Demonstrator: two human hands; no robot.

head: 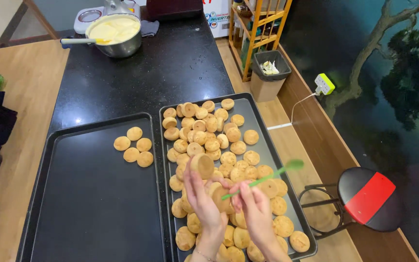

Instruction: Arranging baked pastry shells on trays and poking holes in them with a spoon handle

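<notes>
**Small baked puffs on two trays: holdings and handling**

- Left tray [49,160]: dark metal, on the black tabletop [122,82] to the left of the hands. Carries a small cluster of five puffs [134,145], well apart from the hands.
- Left hand [202,194]: fingers curled shut around two round puffs, one raised puff [202,165] at the fingertips and a second puff [217,196] lower in the palm.
- Right hand [255,206]: pinched shut on a thin green stick tool [263,179], which angles up and to the right, its near tip at the second puff.
- Right tray [258,111]: directly beneath both hands, crowded with golden puffs [209,136], many touching or overlapping.
- Far end of the tabletop, well beyond the hands: a steel bowl [117,36] of pale yellow cream with a utensil resting in it.

Handling, as judged: each puff looks light, dry-crusted and probably hollow, so fragile under pressure. Best held gently around the rim with the fingertips, never squeezed across the dome. The green stick looks light and slightly flexible; hold it near its lower end for control.
</notes>
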